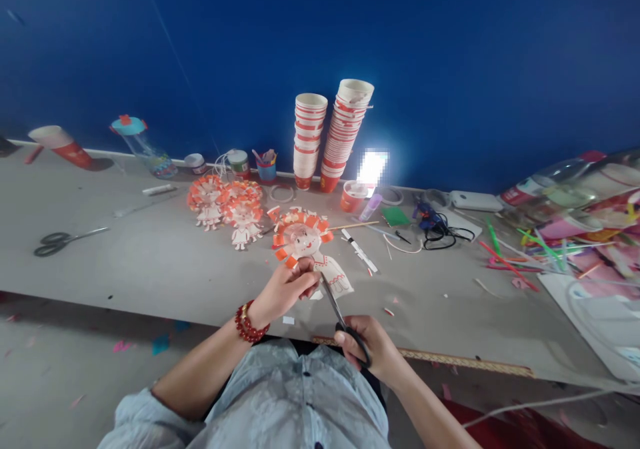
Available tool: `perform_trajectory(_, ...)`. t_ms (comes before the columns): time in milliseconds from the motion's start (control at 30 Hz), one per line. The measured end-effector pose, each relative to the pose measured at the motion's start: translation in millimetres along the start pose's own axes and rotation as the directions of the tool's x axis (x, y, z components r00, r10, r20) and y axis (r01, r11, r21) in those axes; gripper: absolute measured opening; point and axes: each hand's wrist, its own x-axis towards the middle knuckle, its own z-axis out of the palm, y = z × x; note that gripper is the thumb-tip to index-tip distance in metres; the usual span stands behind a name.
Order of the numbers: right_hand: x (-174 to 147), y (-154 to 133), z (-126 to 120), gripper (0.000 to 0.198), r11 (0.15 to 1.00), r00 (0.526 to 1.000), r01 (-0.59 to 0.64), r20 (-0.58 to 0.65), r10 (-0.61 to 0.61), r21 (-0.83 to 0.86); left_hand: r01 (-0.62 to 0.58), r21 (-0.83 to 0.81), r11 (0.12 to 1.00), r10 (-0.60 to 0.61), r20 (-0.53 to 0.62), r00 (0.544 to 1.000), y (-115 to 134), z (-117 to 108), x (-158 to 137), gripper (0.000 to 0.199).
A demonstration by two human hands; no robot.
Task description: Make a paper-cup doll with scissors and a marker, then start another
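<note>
cutting looks to be the step in hand: the left hand, its grip pinching the orange-fringed paper doll, is over the table; the right hand's grip wraps the scissors. the next snip calls for a steady doll and blades clear of the left hand.

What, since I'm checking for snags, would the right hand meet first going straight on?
Leading with black-handled metal scissors, the right hand would likely meet the orange-fringed white paper doll; depth there is unclear.
</note>
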Motion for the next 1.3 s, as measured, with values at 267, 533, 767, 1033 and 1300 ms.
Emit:
perform_trajectory(267,1.9,1.3,10.3,0.06,0.999,0.998,0.023,-0.062,-0.021,0.042,-0.077,-0.014,0.997,0.077,-0.01,0.997,-5.8,4.1,-3.3,0.024)
perform_trajectory(533,1.2,3.7,27.2,0.059,0.989,0.995,0.013,-0.096,0.0,0.145,-0.193,0.093,0.977,0.205,-0.142,0.969,-17.0,13.2,-9.6,0.027)
perform_trajectory(767,3.5,-3.9,27.6,0.064,0.992,0.998,0.025,-0.066,-0.016,0.127,-0.135,0.122,0.983,0.153,-0.152,0.976,-12.1,9.3,-8.4,0.027)
perform_trajectory(1033,0.7,0.0,33.0,0.061,0.985,0.994,0.03,-0.107,-0.012,0.168,-0.096,0.147,0.985,0.115,-0.125,0.986,-7.6,8.7,-7.4,0.028)
perform_trajectory(1300,1.7,2.9,32.7,0.061,0.991,0.994,0.039,-0.109,-0.025,0.125,-0.075,0.223,0.972,0.102,-0.113,0.988,-4.4,7.1,-6.9,0.03)
